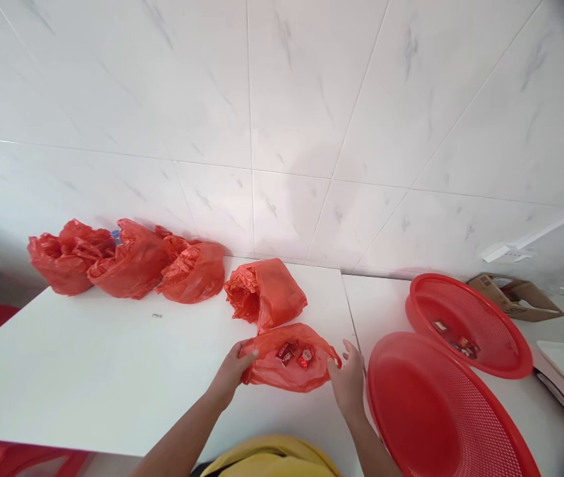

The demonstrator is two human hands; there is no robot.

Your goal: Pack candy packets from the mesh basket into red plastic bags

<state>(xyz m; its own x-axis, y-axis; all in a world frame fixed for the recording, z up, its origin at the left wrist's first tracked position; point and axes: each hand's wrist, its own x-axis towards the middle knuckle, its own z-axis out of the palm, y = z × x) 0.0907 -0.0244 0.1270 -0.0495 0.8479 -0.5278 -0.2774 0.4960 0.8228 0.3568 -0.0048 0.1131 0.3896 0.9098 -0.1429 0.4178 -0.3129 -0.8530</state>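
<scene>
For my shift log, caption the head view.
Left hand and right hand at an open red bag's rim, two small red-wrapped items inside.

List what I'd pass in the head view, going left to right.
First bag, second bag, third bag, left hand, held bag, right hand, near basket, box.

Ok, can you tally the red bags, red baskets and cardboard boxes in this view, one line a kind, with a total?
Red bags: 5, counting the open bag between the left hand and right hand
Red baskets: 2
Cardboard box: 1
Total: 8
</scene>
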